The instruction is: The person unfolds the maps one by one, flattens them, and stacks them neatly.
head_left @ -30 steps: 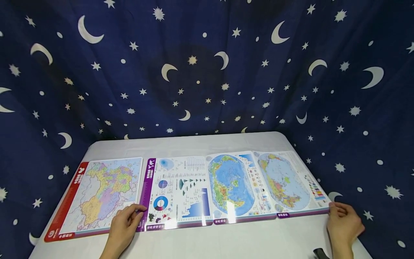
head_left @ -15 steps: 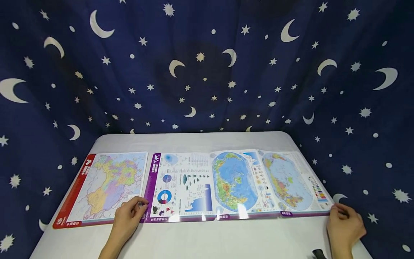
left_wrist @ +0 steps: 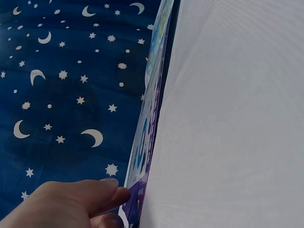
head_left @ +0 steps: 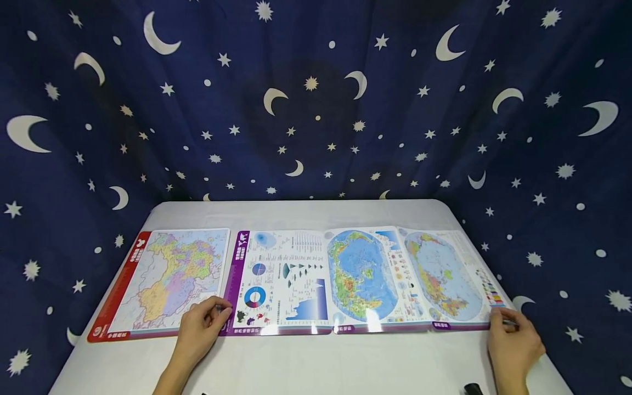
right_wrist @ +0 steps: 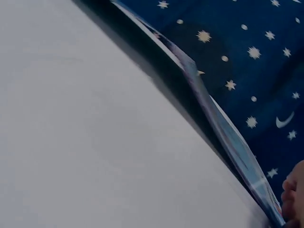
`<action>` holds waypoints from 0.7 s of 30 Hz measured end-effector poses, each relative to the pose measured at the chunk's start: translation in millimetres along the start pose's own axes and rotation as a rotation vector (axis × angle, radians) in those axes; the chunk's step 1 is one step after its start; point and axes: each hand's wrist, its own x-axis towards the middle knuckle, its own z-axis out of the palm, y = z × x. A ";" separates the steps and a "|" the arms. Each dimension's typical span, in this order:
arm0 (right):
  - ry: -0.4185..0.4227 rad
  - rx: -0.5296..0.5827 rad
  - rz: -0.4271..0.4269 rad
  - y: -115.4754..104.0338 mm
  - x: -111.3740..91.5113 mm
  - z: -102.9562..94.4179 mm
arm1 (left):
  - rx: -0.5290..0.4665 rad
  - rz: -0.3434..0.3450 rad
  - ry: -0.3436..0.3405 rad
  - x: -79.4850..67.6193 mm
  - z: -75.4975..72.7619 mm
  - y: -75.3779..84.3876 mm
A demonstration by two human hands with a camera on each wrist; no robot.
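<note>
A fold-out world map point(head_left: 306, 323) with a purple border stretches across the table, its panels showing charts and two oval world maps. My left hand point(head_left: 203, 326) pinches its left edge near the front corner; in the left wrist view the left hand point(left_wrist: 80, 202) has thumb and fingertips at the purple edge. At the far front corner my right hand point(head_left: 515, 340) pinches the right end. The right wrist view shows the map's front edge point(right_wrist: 223, 128) bent at a fold and raised over a dark shadow. Left of it lies a red-bordered map point(head_left: 123, 291), partly behind my left hand.
The white table point(head_left: 375, 362) has a rounded back corner on each side. A dark blue curtain point(head_left: 316, 137) with moons and stars hangs behind and along both sides. A small black object point(head_left: 473, 389) shows beside my right wrist at the bottom edge.
My right hand has shifted slightly left with the map's right end, while my left hand keeps its hold at the left edge. The head view has shifted a little.
</note>
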 end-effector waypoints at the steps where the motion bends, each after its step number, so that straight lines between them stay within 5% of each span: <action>1: -0.003 0.005 -0.018 -3.6 -2.9 1.2 | -0.005 0.003 0.006 0.1 -0.2 0.2; 12: -0.057 0.019 -0.088 -39.6 -31.0 12.8 | -0.139 0.057 0.130 -2.9 0.3 -1.9; 21: -0.085 0.058 -0.198 -75.1 -55.8 26.8 | -0.184 0.037 0.203 -4.1 -1.4 -0.1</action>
